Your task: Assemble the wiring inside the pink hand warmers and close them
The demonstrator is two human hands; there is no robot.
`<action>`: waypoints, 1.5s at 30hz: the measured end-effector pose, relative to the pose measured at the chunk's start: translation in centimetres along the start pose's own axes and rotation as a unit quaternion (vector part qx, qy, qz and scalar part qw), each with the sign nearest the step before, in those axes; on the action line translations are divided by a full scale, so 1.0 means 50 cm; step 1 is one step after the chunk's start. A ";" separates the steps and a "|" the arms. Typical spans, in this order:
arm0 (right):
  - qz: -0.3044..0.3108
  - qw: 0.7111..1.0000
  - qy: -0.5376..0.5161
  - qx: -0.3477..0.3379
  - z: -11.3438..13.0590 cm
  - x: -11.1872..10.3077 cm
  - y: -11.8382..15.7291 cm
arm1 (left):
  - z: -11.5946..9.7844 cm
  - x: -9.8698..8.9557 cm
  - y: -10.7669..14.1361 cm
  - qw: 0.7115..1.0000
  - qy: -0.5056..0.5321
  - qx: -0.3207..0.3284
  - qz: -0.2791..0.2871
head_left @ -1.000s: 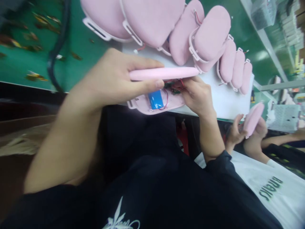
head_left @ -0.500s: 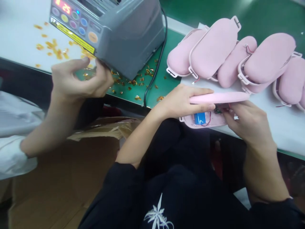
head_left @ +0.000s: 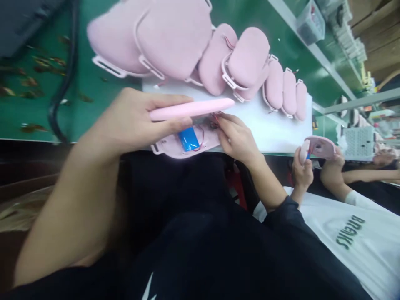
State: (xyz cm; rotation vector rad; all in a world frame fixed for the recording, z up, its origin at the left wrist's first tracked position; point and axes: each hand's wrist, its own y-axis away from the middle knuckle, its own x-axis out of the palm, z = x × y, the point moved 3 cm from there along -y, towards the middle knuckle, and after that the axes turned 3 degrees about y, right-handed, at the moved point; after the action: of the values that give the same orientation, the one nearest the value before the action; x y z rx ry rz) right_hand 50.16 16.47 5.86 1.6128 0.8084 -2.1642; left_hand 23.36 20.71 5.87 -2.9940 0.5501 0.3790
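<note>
My left hand [head_left: 134,118] grips the pink cover [head_left: 193,109] edge-on, its thumb below and fingers above. Under that cover lies the pink bottom shell [head_left: 176,149], holding a blue battery [head_left: 188,139] with a thin red wire curving beside it. My right hand [head_left: 236,135] is at the right end of the shell, thumb and fingers closed around thin red wires [head_left: 216,118] by a small dark circuit part. The cover partly hides those fingertips and the shell's inside.
Several pink cases [head_left: 248,58] lie along the white sheet [head_left: 281,131] behind my hands. A black cable [head_left: 64,83] and amber tape scraps [head_left: 29,81] are at left. On the right, a co-worker's hands [head_left: 303,171] hold another opened pink case [head_left: 321,146].
My view has swung right, so the grey machine is mostly out of frame and a right-hand co-worker appears. Both hands keep their hold, with cover and shell still apart.
</note>
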 end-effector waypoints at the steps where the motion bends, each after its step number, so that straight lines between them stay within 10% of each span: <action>1: -0.001 1.000 0.003 -0.003 0.007 0.003 -0.004 | -0.005 -0.006 0.004 1.000 -0.025 0.007 0.004; 29: -0.025 0.998 -0.043 0.040 0.015 0.008 -0.023 | -0.065 0.020 0.027 0.974 -0.200 0.090 -0.060; 45: -0.023 0.999 -0.020 0.035 0.021 0.003 -0.021 | -0.030 0.026 0.022 0.959 -0.239 0.125 -0.083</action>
State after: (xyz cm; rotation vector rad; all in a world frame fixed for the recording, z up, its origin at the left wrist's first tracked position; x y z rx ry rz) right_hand 48.73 16.68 6.16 1.5929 0.7732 -2.2719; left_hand 24.49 19.04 6.97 -2.5469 0.2705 0.9061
